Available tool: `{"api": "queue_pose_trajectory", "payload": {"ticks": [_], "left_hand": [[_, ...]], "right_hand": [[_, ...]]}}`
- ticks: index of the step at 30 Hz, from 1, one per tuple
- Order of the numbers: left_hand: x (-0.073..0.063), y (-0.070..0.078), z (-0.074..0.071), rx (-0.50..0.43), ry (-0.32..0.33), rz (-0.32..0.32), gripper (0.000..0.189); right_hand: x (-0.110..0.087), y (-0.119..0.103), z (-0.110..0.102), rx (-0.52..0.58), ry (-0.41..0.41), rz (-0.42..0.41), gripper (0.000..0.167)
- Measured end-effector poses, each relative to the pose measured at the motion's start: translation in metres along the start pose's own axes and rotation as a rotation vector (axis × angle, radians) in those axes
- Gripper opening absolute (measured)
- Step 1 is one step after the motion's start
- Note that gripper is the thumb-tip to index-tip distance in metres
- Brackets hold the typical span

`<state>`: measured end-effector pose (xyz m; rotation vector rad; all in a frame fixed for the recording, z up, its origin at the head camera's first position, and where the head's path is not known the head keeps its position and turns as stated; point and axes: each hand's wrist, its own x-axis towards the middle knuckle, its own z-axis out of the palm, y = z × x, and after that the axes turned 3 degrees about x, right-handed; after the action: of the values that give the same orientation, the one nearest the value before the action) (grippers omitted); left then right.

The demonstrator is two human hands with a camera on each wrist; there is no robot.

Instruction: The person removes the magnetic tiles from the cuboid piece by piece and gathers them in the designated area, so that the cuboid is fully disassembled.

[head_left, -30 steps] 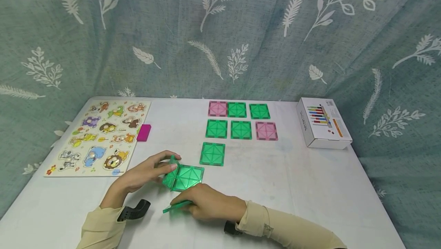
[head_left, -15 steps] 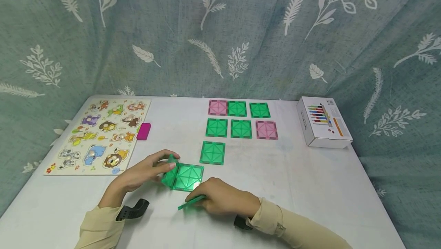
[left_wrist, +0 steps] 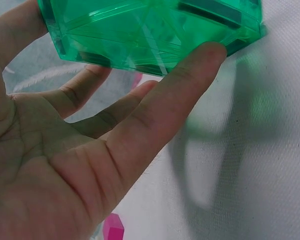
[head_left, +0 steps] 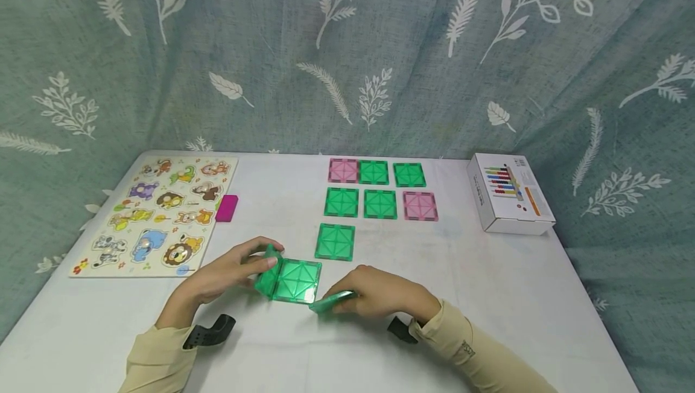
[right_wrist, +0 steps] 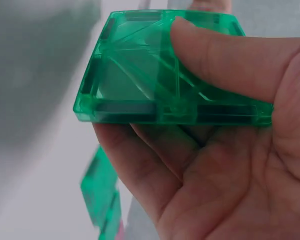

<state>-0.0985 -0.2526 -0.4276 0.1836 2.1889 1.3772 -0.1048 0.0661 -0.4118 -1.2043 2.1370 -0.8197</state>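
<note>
My left hand (head_left: 224,274) pinches a clear green square magnetic tile (head_left: 266,281), which stands tilted along the left edge of another green magnetic tile (head_left: 298,281) lying flat on the white table. In the left wrist view, the thumb presses one face of the held tile (left_wrist: 140,37). Close to the flat tile's near right corner, my right hand (head_left: 382,292) holds a further green magnetic tile (head_left: 330,302) at a slant. The right wrist view shows the thumb on top of this tile (right_wrist: 130,80) and fingers beneath it.
Behind the hands, a single green tile (head_left: 335,242) lies nearest, with rows of green and pink tiles (head_left: 420,206) farther back. An animal puzzle board (head_left: 163,218) and a magenta block (head_left: 227,208) are at left. A white box (head_left: 510,194) stands at right.
My right hand has moved right and away from me with its green tile, from below the flat tile to beside its near right corner. The left hand has stayed nearly still.
</note>
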Motion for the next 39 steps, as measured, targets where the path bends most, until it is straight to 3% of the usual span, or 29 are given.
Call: {"api": "queue_pose_trajectory", "payload": {"ticks": [13,25,31,39], "left_hand": [[0.001,-0.002,0.000,-0.001,0.000,0.009,0.046],[0.000,-0.003,0.000,-0.004,-0.003,0.018,0.045],[0.000,-0.004,0.000,-0.004,-0.004,0.020,0.045],[0.000,-0.004,0.000,-0.015,-0.007,0.022,0.045]], "right_hand": [[-0.022,0.025,-0.033,0.018,0.252,0.116,0.024],[-0.022,0.056,-0.040,0.048,0.495,0.274,0.022],[-0.017,0.068,-0.039,0.029,0.580,0.297,0.025],[-0.015,0.079,-0.040,0.000,0.644,0.267,0.026]]}}
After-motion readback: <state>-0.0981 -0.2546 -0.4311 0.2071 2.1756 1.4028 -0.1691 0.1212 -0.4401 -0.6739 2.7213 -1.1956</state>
